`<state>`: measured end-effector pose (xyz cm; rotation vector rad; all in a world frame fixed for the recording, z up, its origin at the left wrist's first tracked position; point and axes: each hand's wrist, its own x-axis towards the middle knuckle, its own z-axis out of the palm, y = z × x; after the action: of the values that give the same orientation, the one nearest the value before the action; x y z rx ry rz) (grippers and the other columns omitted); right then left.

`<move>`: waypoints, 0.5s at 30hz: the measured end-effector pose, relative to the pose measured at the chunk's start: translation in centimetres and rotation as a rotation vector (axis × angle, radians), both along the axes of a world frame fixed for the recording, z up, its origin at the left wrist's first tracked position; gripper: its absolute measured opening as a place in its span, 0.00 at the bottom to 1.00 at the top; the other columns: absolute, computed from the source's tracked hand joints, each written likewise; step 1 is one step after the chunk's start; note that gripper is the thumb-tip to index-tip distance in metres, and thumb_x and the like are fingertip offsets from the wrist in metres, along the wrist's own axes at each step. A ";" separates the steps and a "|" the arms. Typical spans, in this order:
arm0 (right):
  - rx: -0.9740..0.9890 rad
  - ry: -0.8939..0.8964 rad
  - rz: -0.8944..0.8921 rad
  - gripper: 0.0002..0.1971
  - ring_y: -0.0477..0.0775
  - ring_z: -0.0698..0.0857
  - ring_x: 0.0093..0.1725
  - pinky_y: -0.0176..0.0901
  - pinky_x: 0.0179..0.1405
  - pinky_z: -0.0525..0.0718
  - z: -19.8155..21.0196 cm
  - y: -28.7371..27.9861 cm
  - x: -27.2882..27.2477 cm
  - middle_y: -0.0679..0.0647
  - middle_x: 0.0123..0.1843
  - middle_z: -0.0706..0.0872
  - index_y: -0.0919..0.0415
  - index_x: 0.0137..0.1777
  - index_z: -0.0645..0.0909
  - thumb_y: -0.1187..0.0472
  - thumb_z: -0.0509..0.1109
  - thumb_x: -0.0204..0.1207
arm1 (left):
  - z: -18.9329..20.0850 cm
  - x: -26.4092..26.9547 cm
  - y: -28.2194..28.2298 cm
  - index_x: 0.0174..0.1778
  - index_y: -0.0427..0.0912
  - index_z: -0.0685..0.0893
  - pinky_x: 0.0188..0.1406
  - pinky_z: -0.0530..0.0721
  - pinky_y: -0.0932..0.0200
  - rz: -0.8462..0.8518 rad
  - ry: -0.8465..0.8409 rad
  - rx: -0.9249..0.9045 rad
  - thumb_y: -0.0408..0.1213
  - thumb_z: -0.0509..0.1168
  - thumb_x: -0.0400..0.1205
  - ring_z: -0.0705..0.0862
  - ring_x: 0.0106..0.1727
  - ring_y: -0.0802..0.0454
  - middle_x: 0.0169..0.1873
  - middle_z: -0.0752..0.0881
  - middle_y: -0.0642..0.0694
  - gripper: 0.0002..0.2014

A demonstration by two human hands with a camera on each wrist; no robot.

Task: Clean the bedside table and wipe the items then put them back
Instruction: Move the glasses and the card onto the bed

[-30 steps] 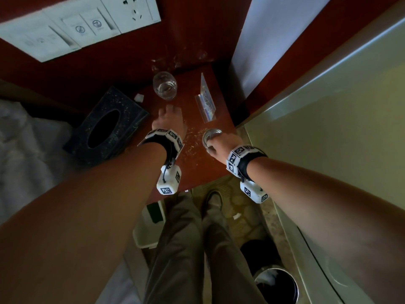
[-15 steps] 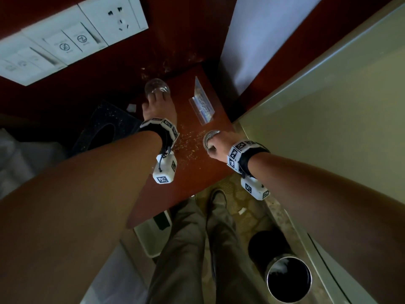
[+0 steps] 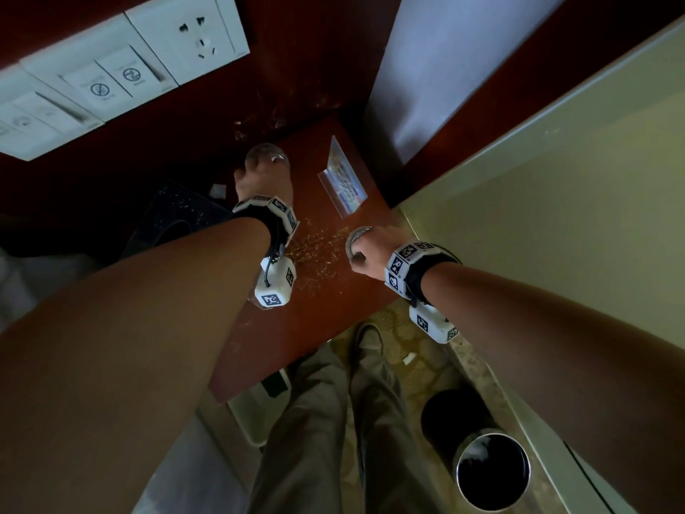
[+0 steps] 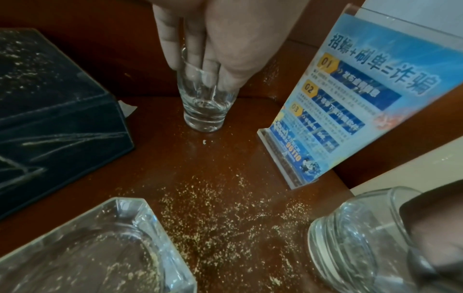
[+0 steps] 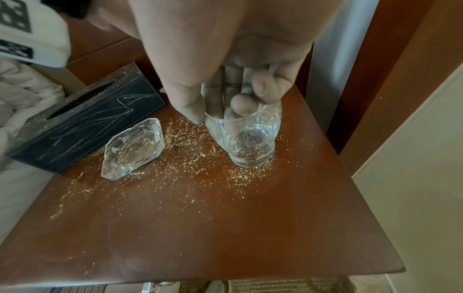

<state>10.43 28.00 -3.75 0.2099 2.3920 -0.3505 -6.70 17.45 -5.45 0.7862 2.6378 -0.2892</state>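
Observation:
My left hand (image 3: 259,179) reaches to the back of the brown bedside table (image 3: 315,328). It pinches the rim of a plain clear glass (image 4: 204,111), fingers inside and thumb outside. Near the table's right edge my right hand (image 3: 370,250) grips a patterned glass (image 5: 250,142) the same way, and the glass stands on the table. A cut-glass ashtray (image 5: 134,148) lies between the hands, tilted against a dark tissue box (image 5: 82,117). A blue acrylic sign (image 4: 350,111) stands at the back right. Yellowish crumbs (image 5: 200,168) are scattered over the tabletop.
A white switch and socket panel (image 3: 111,68) is on the wall behind the table. White bedding (image 5: 25,99) lies to the left, a pale wall to the right. On the floor stands a round black bin (image 3: 491,473), beside my legs.
My left hand moved from the middle of the table to the back and took hold of the plain glass. The right hand stayed on the patterned glass.

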 end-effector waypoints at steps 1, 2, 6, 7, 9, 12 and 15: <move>0.004 0.006 0.005 0.15 0.51 0.81 0.34 0.41 0.32 0.81 0.0 -0.1 0.0 0.47 0.31 0.77 0.58 0.39 0.82 0.50 0.62 0.82 | -0.1 -0.1 0.0 0.74 0.31 0.71 0.70 0.70 0.41 -0.015 0.010 -0.018 0.28 0.55 0.85 0.70 0.75 0.36 0.73 0.73 0.33 0.20; 0.004 0.005 0.007 0.15 0.51 0.81 0.34 0.40 0.31 0.78 0.0 -0.1 0.0 0.47 0.31 0.76 0.58 0.39 0.83 0.51 0.62 0.82 | -0.1 -0.1 0.1 0.72 0.32 0.74 0.70 0.69 0.41 -0.024 0.013 -0.034 0.28 0.55 0.84 0.74 0.72 0.37 0.70 0.76 0.34 0.19; 0.028 0.019 0.006 0.15 0.50 0.79 0.32 0.40 0.32 0.76 0.2 -0.5 -0.2 0.46 0.30 0.75 0.58 0.38 0.83 0.53 0.63 0.81 | -0.3 -0.5 0.1 0.62 0.36 0.80 0.68 0.70 0.45 -0.041 -0.019 -0.061 0.28 0.63 0.80 0.83 0.59 0.38 0.59 0.83 0.36 0.14; 0.042 0.020 0.002 0.15 0.49 0.78 0.31 0.40 0.32 0.76 0.1 -0.6 -0.3 0.47 0.30 0.76 0.58 0.36 0.83 0.53 0.63 0.81 | -0.3 -0.6 0.0 0.62 0.35 0.80 0.67 0.71 0.46 -0.047 -0.029 -0.065 0.28 0.65 0.79 0.82 0.59 0.38 0.58 0.83 0.36 0.15; 0.058 0.007 -0.014 0.15 0.48 0.79 0.30 0.38 0.30 0.77 0.1 -0.9 -0.3 0.48 0.32 0.80 0.57 0.34 0.82 0.53 0.64 0.79 | -0.1 -0.4 -0.4 0.66 0.34 0.77 0.65 0.74 0.48 -0.068 -0.035 -0.085 0.29 0.68 0.77 0.82 0.59 0.38 0.59 0.82 0.36 0.20; 0.063 -0.028 -0.028 0.13 0.47 0.85 0.34 0.38 0.32 0.83 0.6 -1.3 -0.4 0.47 0.40 0.88 0.54 0.38 0.87 0.50 0.64 0.77 | 0.7 -0.2 -1.1 0.70 0.30 0.74 0.56 0.81 0.48 -0.109 -0.018 -0.094 0.32 0.69 0.78 0.82 0.60 0.37 0.62 0.81 0.35 0.24; 0.072 -0.068 -0.019 0.13 0.48 0.86 0.36 0.41 0.35 0.87 2.2 -2.0 -0.6 0.46 0.42 0.89 0.51 0.42 0.88 0.48 0.63 0.78 | 2.5 -0.2 -2.0 0.65 0.33 0.78 0.41 0.83 0.50 -0.113 -0.077 -0.095 0.34 0.69 0.80 0.85 0.57 0.37 0.59 0.83 0.36 0.18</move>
<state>9.85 26.04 -1.58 0.2740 2.3389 -0.2620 -6.86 15.49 -2.98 0.8979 2.4929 -0.4027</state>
